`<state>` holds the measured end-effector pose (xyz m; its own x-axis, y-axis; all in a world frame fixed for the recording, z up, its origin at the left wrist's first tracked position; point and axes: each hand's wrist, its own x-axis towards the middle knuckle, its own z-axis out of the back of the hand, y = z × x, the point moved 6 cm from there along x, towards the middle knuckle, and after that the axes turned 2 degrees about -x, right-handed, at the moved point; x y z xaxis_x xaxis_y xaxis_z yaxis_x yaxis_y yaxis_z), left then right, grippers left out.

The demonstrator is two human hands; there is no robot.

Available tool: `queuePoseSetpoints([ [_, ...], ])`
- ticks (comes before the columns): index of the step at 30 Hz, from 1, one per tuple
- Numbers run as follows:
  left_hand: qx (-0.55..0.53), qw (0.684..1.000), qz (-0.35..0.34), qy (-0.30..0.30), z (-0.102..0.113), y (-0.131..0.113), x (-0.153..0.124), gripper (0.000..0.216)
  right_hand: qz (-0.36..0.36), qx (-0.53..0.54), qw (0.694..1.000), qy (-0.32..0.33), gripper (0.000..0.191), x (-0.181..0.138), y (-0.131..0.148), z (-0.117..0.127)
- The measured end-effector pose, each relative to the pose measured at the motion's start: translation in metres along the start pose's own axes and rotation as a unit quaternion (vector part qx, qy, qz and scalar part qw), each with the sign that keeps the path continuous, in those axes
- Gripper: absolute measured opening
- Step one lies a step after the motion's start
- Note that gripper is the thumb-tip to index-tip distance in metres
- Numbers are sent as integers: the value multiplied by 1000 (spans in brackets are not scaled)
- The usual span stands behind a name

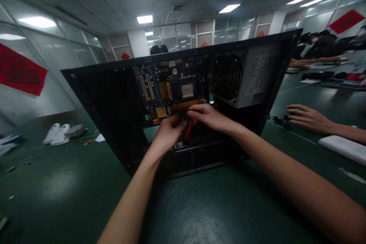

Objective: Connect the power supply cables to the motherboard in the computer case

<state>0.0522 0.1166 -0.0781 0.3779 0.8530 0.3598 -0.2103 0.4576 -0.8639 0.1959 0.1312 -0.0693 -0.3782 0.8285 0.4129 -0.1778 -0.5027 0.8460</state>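
Bare forearms [274, 167]: stretched over the green table [194, 206].
Left hand [169, 132], right hand [210, 117]: fingertips pinched on red-and-black cables [187, 132], above the bottom edge of the computer case [120, 87].
Case: standing open on the table.
Power supply [253, 78]: case's upper right corner.

A red sign [21, 70] shows at the left edge, ceiling lights [145, 19] along the top. White shapes [54, 134] and a grey block [75, 131] lie on the green table [65, 194], middle left; a white bar [344, 148], right edge.
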Motion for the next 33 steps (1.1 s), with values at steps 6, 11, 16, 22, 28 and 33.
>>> queuePoseSetpoints([
  [6,-19,1000,10,-8,-2,-2,-1,23,-14,20,1000,1,32,-1,0,0],
  [11,-3,1000,-1,-8,-3,-1,1,24,-12,14,1000,14,32,-2,1,-1],
  [16,95,995,-8,-35,0,-9,-2,21,5,-10,1000,25,30,-3,3,-3],
  [22,90,995,8,-47,-1,-15,-3,24,18,-17,999,27,30,-3,5,-3],
  [28,-18,997,61,-33,-1,-14,-7,23,23,-8,1000,20,32,-4,10,0],
  [33,-78,992,100,-13,-3,-8,-9,29,20,18,999,27,31,-5,12,0],
])
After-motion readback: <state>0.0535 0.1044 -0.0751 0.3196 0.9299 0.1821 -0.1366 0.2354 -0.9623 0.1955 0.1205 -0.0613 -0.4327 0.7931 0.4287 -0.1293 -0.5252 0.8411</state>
